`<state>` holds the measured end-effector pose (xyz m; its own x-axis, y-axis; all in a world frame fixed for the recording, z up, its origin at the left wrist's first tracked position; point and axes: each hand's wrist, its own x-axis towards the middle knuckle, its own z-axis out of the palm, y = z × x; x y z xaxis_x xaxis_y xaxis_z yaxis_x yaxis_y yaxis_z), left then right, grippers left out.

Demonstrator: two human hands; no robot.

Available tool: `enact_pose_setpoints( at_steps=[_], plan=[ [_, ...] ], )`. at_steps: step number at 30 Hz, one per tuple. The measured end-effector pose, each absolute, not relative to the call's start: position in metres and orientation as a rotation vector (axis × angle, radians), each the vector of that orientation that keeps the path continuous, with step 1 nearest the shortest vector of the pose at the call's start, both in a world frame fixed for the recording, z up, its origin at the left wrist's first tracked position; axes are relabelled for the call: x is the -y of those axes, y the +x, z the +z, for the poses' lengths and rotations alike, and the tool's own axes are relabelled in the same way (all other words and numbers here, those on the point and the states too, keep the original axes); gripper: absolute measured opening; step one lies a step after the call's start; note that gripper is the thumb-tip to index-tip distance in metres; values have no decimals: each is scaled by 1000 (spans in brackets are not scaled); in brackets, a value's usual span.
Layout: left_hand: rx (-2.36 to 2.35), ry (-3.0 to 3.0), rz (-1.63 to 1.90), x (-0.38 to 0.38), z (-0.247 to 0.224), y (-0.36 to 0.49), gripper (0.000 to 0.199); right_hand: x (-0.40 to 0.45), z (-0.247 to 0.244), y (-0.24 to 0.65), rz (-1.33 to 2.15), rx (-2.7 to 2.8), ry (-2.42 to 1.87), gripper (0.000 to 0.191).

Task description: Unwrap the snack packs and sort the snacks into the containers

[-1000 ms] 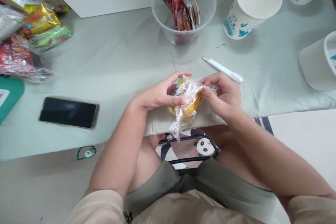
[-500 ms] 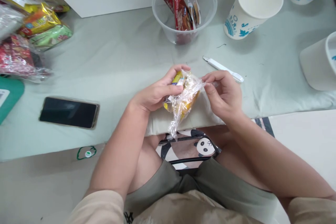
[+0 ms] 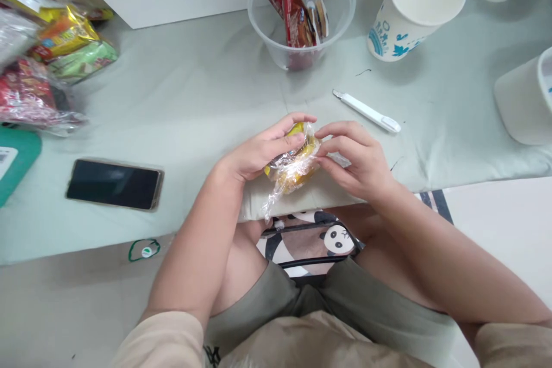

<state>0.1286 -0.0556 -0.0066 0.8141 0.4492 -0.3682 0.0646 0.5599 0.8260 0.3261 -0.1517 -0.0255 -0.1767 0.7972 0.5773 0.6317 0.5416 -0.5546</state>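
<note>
Near the front edge of the table, my left hand is wrapped round a clear plastic bag with yellow snack packets inside, thumb on top. My right hand pinches the bag's right side between thumb and fingertips. A twisted end of the plastic hangs down toward my lap. Just beyond my right hand lies a white utility knife with its tip pointing up and left. What exactly the packets hold cannot be read.
A clear round tub holds red-wrapped snacks. To its right stand several paper cups. A phone lies at left, below a heap of snack packets. A panda-print bag sits between my legs.
My right fingers have moved left and now grip closer to the packets. The plastic bag has been turned a little, its twisted end swinging left.
</note>
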Motion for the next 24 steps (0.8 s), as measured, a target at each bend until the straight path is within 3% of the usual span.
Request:
enact_pose_setpoints(
  at_steps=[10,14,19,24],
  plan=[
    [-723,938,354,48,0,117,39,151,-23,327,204,1815,-1185,4],
    [-696,1018,317,48,-2,119,43,150,-25,320,135,1961,-1161,28],
    [-694,1175,250,49,-7,121,42,151,-30,312,-9,2004,-1188,13],
    [-651,1328,236,51,-4,124,41,152,-26,316,106,2054,-1135,6]
  ],
)
